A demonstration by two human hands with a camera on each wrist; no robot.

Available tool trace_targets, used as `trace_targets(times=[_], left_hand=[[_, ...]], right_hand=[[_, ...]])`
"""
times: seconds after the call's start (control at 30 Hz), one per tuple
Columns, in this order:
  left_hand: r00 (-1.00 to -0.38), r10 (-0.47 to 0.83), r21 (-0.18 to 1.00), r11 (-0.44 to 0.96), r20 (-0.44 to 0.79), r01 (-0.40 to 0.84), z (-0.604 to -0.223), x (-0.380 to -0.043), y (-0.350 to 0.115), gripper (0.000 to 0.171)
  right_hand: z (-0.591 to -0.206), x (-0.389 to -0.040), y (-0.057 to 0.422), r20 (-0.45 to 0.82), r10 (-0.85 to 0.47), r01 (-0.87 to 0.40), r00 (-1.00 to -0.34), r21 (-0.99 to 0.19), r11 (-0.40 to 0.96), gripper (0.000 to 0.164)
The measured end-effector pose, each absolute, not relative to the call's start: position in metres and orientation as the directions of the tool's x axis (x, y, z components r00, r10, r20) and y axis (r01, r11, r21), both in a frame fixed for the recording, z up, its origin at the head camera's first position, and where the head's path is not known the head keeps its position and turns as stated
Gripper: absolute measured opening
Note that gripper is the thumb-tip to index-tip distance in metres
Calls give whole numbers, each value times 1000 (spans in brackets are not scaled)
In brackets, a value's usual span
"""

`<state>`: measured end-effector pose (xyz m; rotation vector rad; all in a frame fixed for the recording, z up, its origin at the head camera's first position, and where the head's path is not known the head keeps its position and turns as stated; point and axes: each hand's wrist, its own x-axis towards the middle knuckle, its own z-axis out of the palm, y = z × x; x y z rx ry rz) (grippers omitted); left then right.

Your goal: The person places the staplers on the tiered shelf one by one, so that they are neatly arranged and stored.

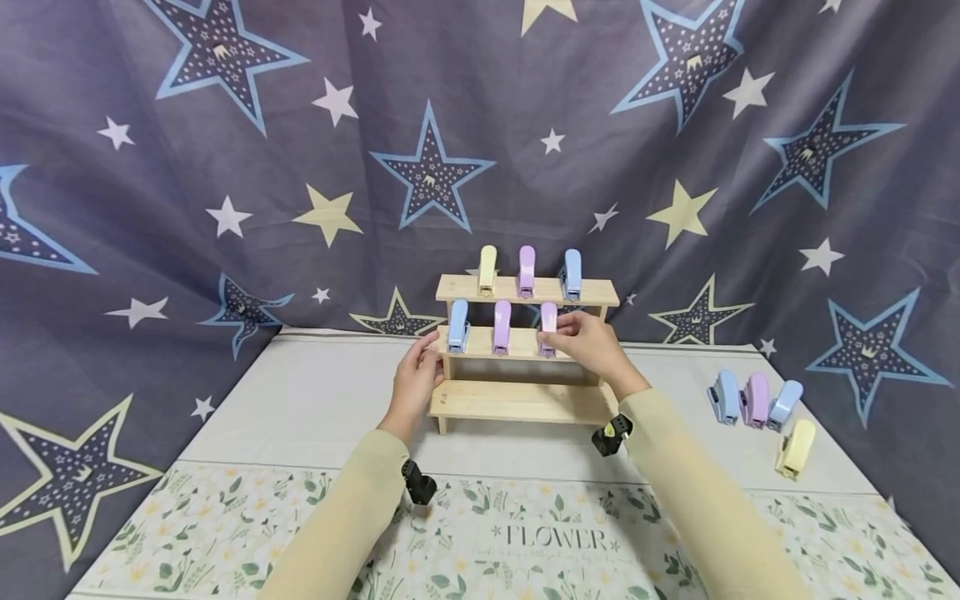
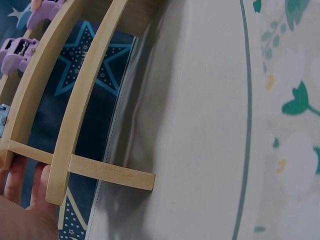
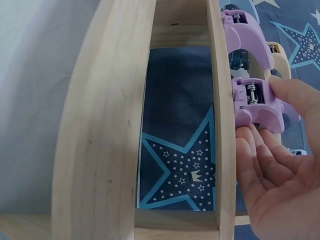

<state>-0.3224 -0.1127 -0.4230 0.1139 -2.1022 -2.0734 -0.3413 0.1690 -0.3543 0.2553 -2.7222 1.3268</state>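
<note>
A three-tiered wooden rack (image 1: 517,402) stands on the table. My left hand (image 1: 414,379) holds the left end of its middle shelf, and in the left wrist view its fingers (image 2: 14,181) reach behind the wood. At the right of that shelf, my right hand (image 1: 596,343) pinches a purple stapler (image 1: 548,323), with the thumb on one side and fingertips on the other. Another purple stapler (image 1: 502,325) and a blue stapler (image 1: 457,325) stand upright to its left. The top shelf bears a yellow stapler (image 1: 487,268), a purple stapler (image 1: 527,271) and a blue stapler (image 1: 572,273).
On the table to the right lie two blue staplers (image 1: 726,396), a purple stapler (image 1: 756,400) between them, and a yellow stapler (image 1: 797,447) nearer the front. A flower-printed mat (image 1: 555,575) covers the front of the table. A star-patterned curtain (image 1: 480,75) hangs close behind the rack.
</note>
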Motion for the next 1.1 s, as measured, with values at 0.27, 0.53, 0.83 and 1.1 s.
trace_targets(times=[0.27,0.53,0.83,1.1], left_hand=[[-979,-186,997,5,81,82,-422,-323,-114,39],[-978,-191,996,5,85,85,-422,-321,-113,39],[-977,-190,996,7,91,92,-425,-322,-113,39],[-978,-189,996,13,89,88,-425,-322,-113,39]], right_hand=[[-357,-342,174,148,-136,-199,-980,-805,559,60],[-353,-329,190,157,-151,-217,-976,-774,595,54],[-356,-315,231,192,-170,-256,-967,-740,622,44],[-368,-300,280,213,-126,-242,-969,-708,664,42]])
